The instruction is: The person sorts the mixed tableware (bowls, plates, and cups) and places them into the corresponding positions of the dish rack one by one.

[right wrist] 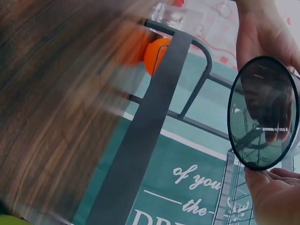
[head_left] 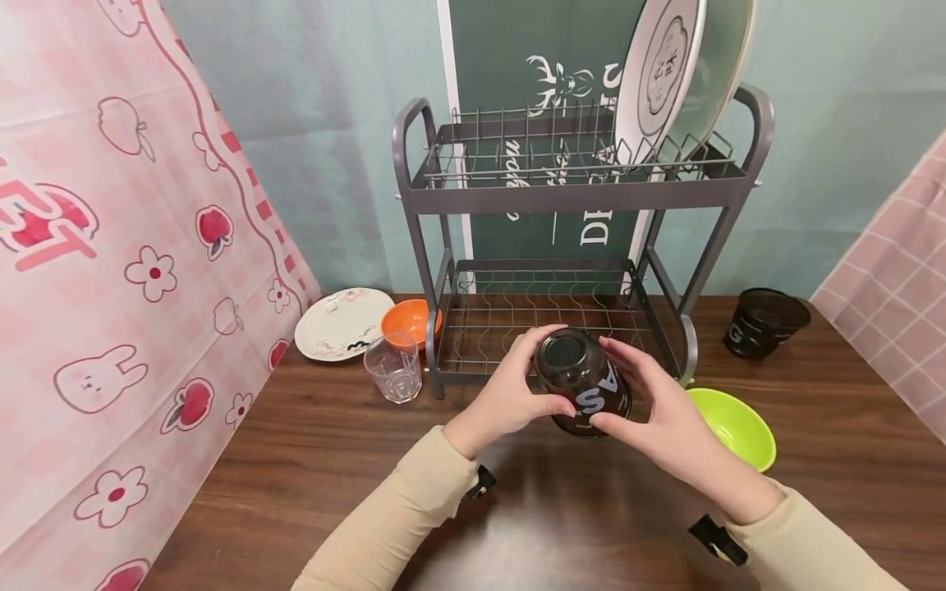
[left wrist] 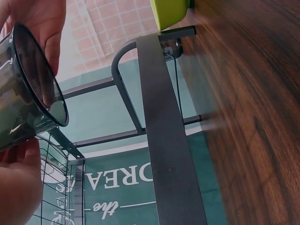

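A dark see-through cup (head_left: pixel 580 382) with pale lettering is held up in front of the dish rack, tilted, its base toward the head camera. My left hand (head_left: pixel 510 402) grips it from the left, the thumb across the near side. From the right, my right hand (head_left: pixel 661 414) holds the same cup, thumb likewise in front. Both wrist views show the cup's open rim (right wrist: pixel 263 112) facing down toward the table, with nothing seen inside. The grey two-tier rack (head_left: pixel 576 195) stands just beyond the hands; its lower wire shelf lies behind the cup.
Two plates (head_left: pixel 658 78) stand in the rack's upper right. Left of the rack are a white oval plate (head_left: pixel 336 324), an orange bowl (head_left: pixel 408 320) and a clear cup (head_left: pixel 395 373). To the right sit a green bowl (head_left: pixel 739 431) and another dark cup (head_left: pixel 764 320).
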Demonstrator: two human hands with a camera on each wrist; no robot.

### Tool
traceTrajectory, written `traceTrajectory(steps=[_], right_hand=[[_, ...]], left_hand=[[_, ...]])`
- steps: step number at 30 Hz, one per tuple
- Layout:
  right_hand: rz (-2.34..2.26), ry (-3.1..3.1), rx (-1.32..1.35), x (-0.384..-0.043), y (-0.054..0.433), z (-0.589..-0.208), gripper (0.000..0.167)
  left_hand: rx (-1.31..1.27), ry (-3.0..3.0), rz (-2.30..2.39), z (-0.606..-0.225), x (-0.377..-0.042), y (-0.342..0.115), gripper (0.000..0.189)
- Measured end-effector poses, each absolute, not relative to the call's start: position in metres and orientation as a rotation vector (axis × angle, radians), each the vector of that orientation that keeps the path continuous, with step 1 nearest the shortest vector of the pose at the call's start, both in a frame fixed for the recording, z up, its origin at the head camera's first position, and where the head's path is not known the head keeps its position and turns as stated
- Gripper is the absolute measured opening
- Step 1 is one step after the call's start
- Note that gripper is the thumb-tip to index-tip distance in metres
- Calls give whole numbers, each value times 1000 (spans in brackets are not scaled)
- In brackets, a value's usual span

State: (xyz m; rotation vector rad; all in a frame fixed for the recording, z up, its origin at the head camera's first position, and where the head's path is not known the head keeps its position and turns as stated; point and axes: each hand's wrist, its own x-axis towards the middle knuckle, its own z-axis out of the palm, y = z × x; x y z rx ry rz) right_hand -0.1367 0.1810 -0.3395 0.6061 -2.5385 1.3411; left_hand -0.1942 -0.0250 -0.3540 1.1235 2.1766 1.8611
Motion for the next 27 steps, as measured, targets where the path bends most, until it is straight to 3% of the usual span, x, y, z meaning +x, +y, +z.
traceTrajectory(steps=[10, 20, 24, 27], right_hand=[[1259, -2630, 530, -134, 176, -343, 84], [1223, -2638, 482, -141, 173, -349, 77], [1307, -2639, 384, -149, 176, -350, 71], [1438, -2592, 303, -158, 181, -352, 65]], left_hand=[[1135, 2326, 1687, -354, -195, -23, 85], [1098, 2396, 1597, -355, -200, -23, 92], [1140, 2510, 1605, -358, -209, -27, 105], [1124, 2609, 1683, -362, -217, -34, 105]])
